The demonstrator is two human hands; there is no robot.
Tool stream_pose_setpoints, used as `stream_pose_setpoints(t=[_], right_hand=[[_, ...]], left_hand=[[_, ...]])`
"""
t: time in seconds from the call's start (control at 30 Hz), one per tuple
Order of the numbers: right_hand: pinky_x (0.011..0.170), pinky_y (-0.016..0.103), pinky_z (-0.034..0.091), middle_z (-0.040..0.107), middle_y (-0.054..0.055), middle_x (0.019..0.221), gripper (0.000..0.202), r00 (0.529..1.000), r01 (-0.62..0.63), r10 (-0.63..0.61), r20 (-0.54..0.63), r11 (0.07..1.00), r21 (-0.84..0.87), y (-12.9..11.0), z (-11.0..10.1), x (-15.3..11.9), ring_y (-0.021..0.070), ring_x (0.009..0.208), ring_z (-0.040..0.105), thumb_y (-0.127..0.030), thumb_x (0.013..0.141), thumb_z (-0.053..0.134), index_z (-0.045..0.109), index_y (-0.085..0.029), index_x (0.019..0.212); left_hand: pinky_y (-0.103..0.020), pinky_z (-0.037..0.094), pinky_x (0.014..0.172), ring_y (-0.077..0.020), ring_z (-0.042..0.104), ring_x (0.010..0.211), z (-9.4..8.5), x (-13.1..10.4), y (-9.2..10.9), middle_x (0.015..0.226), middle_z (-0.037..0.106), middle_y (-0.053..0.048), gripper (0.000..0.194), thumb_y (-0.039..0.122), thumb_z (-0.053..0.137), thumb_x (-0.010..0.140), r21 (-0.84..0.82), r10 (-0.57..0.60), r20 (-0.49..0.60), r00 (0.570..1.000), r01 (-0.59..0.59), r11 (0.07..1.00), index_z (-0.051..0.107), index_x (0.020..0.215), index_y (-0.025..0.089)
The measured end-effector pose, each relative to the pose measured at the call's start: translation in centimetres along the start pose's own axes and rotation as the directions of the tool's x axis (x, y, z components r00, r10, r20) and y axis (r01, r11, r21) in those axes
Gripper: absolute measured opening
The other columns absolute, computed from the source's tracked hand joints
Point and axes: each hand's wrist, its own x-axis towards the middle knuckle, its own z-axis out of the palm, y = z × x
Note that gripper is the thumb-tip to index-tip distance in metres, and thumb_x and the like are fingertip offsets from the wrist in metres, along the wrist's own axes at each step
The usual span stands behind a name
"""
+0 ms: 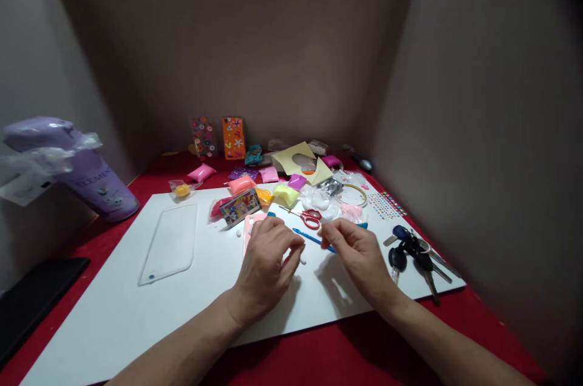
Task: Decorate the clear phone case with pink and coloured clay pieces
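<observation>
Over the white board, my left hand (pixel 268 261) is closed in a pinch, thumb against fingers. A small white bit (pixel 303 262) shows by its fingertips; I cannot tell whether they hold it. Partly hidden behind this hand lies a pink phone case (pixel 248 229). My right hand (pixel 357 255) is also pinched, and whatever it may hold is too small to make out. A blue modelling tool (pixel 314 239) lies between the hands, its far end hidden by the right fingers. Beyond it are red-handled scissors (pixel 311 220).
Left on the board (pixel 113 313) lies a clear phone case (pixel 170 243). Keys (pixel 412 252) sit at the right edge. Several colourful clay packets (pixel 241 184) and a tape roll (pixel 354 194) lie behind. A purple wrapped bottle (pixel 98 176) stands left; decorated cases (pixel 234 138) stand at the back.
</observation>
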Motion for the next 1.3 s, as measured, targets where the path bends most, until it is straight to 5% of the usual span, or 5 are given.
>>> stream_pose_setpoints(t=[0.07, 0.17, 0.4, 0.83, 1.3], right_hand=[[0.062, 0.027, 0.038, 0.058, 0.001, 0.071, 0.02, 0.99, 0.098, -0.119, -0.077, 0.968, -0.23, 0.3, -0.7, 0.2, 0.0153, 0.065, 0.052, -0.029, 0.091, 0.049, 0.057, -0.018, 0.077], [0.069, 0.029, 0.038, 0.06, 0.004, 0.08, 0.009, 0.964, 0.246, -0.262, 0.043, 0.823, -0.512, 1.1, -1.1, 0.3, 0.0191, 0.077, 0.054, -0.017, 0.088, 0.051, 0.058, -0.018, 0.083], [0.062, 0.029, 0.035, 0.059, 0.006, 0.082, 0.013, 0.945, 0.328, -0.197, 0.262, 0.549, -0.769, 2.5, -0.3, 0.2, 0.021, 0.077, 0.053, -0.006, 0.08, 0.052, 0.058, -0.016, 0.082], [0.06, 0.028, 0.033, 0.06, 0.004, 0.076, 0.012, 0.958, 0.286, -0.205, 0.202, 0.606, -0.742, 2.3, -0.3, 0.2, 0.0193, 0.073, 0.053, -0.005, 0.076, 0.053, 0.058, -0.016, 0.08], [0.061, 0.026, 0.038, 0.057, 0.003, 0.074, 0.02, 0.961, 0.275, -0.253, 0.114, 0.819, -0.503, 1.3, -0.9, 0.1, 0.016, 0.065, 0.054, -0.008, 0.079, 0.043, 0.054, -0.016, 0.094]], left_hand=[[-0.036, 0.038, 0.074, -0.0195, 0.048, 0.079, 0.2, 0.0, -0.6, 0.07, 0.06, -0.002, 0.013, 0.011, 0.052, 0.082, 0.019, -0.04, 0.001, 0.999, 0.039, 0.999, 0.056, 0.073, 0.019], [-0.037, 0.038, 0.075, -0.0198, 0.048, 0.08, 0.4, 0.0, -1.4, 0.07, 0.061, -0.001, 0.014, 0.009, 0.056, 0.079, 0.038, -0.089, 0.045, 0.995, 0.088, 0.995, 0.056, 0.069, 0.019], [-0.038, 0.039, 0.075, -0.0203, 0.047, 0.082, 0.7, -0.1, -1.3, 0.074, 0.062, -0.002, 0.011, 0.009, 0.058, 0.078, 0.016, -0.07, 0.137, 0.988, 0.069, 0.998, 0.061, 0.073, 0.018], [-0.039, 0.039, 0.073, -0.0206, 0.047, 0.08, 1.1, 0.2, -1.1, 0.073, 0.062, -0.003, 0.017, 0.008, 0.057, 0.076, 0.024, -0.083, 0.185, 0.979, 0.08, 0.997, 0.066, 0.069, 0.021], [-0.039, 0.039, 0.073, -0.0205, 0.047, 0.079, 1.4, 0.2, -1.4, 0.073, 0.062, -0.003, 0.015, 0.01, 0.057, 0.078, 0.046, -0.054, 0.208, 0.977, 0.045, 0.998, 0.066, 0.071, 0.02]])
